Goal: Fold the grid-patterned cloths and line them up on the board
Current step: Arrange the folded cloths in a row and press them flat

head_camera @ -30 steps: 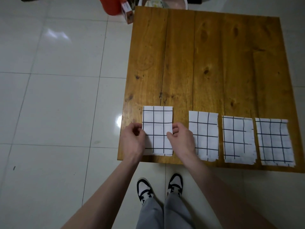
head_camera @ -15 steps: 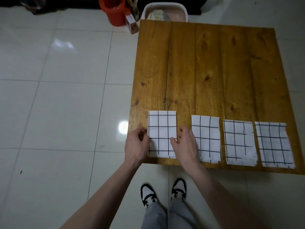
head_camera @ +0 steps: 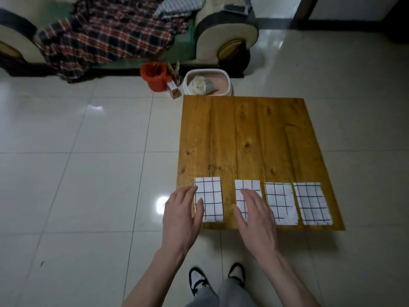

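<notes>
The board (head_camera: 250,138) was a flat square of orange-brown wooden planks with dark knots, and it lay on a floor of glossy pale tiles (head_camera: 88,173). Along its near edge four folded grid-patterned cloths lay in a row — each one a white upright rectangle with thin black lines. The leftmost cloth (head_camera: 210,199) sat near the left corner, with a wider gap of bare wood to the second cloth (head_camera: 246,191); the third cloth (head_camera: 281,202) and the fourth cloth (head_camera: 313,202) followed close beside it, and their edges looked a little rough. The left hand (head_camera: 181,220) was spread with straight, relaxed fingers, and its thumb and fingertips overlapped the left border of the leftmost cloth; whether they pressed it I cannot tell. The right hand (head_camera: 254,220) was also flat and spread, holding nothing, and it covered the lower part of the second cloth. Beyond the board stood a shiny orange bucket (head_camera: 155,77) and a white oval basin (head_camera: 208,84) — behind them a sofa carried a crumpled plaid fabric (head_camera: 106,38).
</notes>
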